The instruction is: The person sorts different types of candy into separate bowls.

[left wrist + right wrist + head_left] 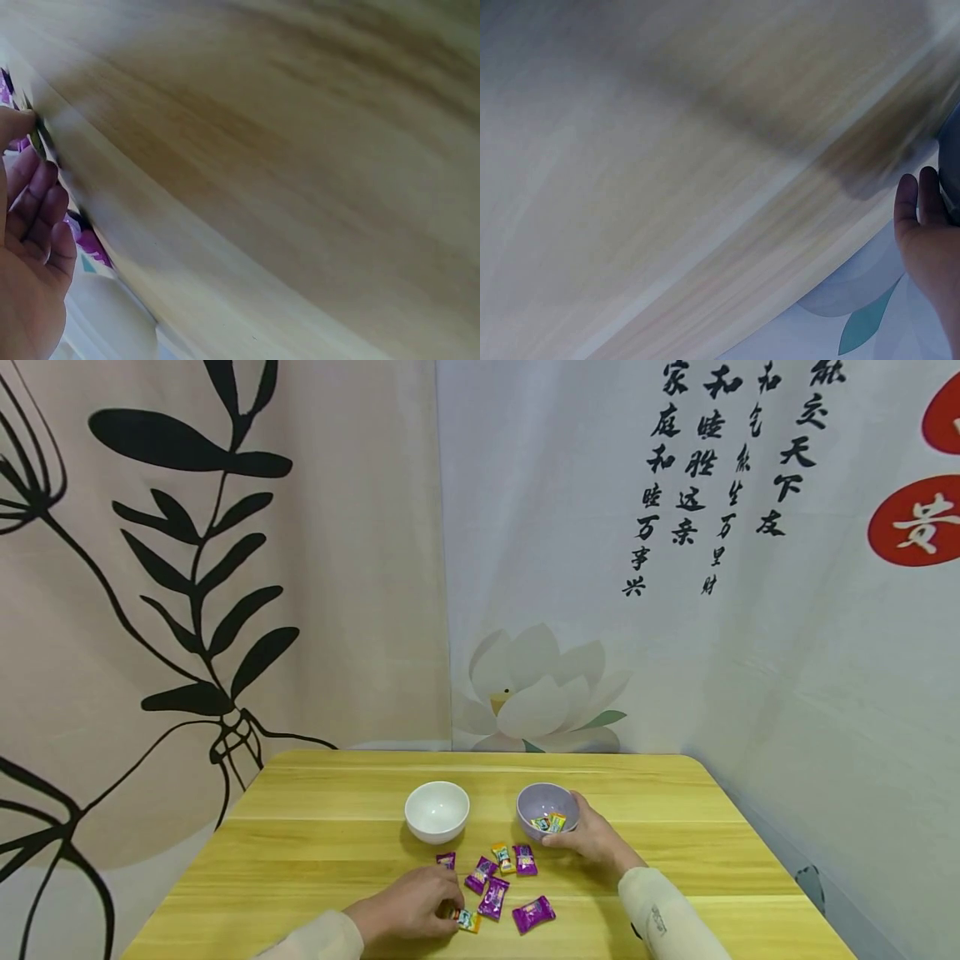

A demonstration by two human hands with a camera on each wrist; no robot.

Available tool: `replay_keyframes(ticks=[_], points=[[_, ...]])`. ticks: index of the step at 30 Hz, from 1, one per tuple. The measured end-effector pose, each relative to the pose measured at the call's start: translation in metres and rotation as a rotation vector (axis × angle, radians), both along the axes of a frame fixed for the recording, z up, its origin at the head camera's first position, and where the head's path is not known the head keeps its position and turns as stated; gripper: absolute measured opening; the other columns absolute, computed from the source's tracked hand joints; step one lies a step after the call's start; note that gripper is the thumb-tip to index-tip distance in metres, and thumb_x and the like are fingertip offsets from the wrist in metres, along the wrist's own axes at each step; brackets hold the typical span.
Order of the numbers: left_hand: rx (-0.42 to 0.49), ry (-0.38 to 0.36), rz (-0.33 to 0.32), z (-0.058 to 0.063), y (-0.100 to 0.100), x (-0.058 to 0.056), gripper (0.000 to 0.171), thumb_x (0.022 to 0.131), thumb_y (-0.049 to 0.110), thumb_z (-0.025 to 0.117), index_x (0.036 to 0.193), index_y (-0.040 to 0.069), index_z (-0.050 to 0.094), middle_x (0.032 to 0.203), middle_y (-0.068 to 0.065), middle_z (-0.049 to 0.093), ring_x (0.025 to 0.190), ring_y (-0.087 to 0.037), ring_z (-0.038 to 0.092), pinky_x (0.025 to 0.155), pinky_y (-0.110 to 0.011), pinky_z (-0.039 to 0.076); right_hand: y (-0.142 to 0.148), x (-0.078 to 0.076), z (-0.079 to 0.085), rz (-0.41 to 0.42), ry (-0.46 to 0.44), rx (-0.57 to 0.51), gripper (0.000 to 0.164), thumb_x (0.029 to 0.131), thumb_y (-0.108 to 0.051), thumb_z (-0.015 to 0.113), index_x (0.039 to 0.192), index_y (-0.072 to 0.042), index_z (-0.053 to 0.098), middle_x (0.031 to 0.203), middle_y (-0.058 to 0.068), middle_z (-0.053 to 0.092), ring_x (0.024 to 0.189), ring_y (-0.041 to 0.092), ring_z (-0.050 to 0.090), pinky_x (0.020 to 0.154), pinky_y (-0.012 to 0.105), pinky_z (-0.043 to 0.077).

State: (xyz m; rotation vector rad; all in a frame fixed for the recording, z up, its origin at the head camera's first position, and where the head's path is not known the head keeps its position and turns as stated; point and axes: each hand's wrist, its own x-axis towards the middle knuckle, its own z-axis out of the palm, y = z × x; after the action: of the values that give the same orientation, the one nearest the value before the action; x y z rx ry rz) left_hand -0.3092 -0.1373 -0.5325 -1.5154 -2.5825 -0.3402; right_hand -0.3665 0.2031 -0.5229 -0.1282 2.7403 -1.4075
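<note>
My left hand (416,903) pinches a yellow wrapped candy (468,920) near the table's front, between thumb and fingers. In the left wrist view, the fingers of that hand (56,199) are curled, and the candy shows only as a sliver. Around it lie several purple wrapped candies (493,898) and another yellow candy (503,858). One purple candy (446,860) is partly covered by the left hand. My right hand (596,837) grips the right side of a lavender bowl (531,793), thumb toward the front. Inside the bowl are yellow candies (555,822).
A white bowl (437,831) stands left of the lavender one on the wooden table (300,827). Behind the table's far edge hangs a cloth backdrop (367,610) with printed plants and writing.
</note>
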Motion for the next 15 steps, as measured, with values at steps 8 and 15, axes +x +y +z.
replay_keyframes(ticks=[8,15], points=[[0.046,-0.047,0.029,0.005,-0.001,0.001,0.013,0.076,0.025,0.079,0.087,0.02,0.074,0.081,0.019,0.052,0.075,0.004,0.045,0.069,-0.012,0.041,0.0,-0.001,0.0,0.002,-0.004,-0.002,0.119,0.072,-0.042,0.089,0.156,0.0,0.015,0.149,0.026,0.039,0.136,0.046,0.036,0.111,0.063,0.027],[0.07,-0.104,0.09,0.014,0.003,0.001,0.019,0.079,0.028,0.08,0.093,0.017,0.075,0.084,0.018,0.053,0.079,0.003,0.046,0.073,-0.015,0.045,0.001,0.0,0.0,0.009,0.0,-0.009,0.119,0.072,-0.043,0.089,0.156,0.0,0.016,0.148,0.026,0.04,0.136,0.046,0.037,0.111,0.063,0.027]])
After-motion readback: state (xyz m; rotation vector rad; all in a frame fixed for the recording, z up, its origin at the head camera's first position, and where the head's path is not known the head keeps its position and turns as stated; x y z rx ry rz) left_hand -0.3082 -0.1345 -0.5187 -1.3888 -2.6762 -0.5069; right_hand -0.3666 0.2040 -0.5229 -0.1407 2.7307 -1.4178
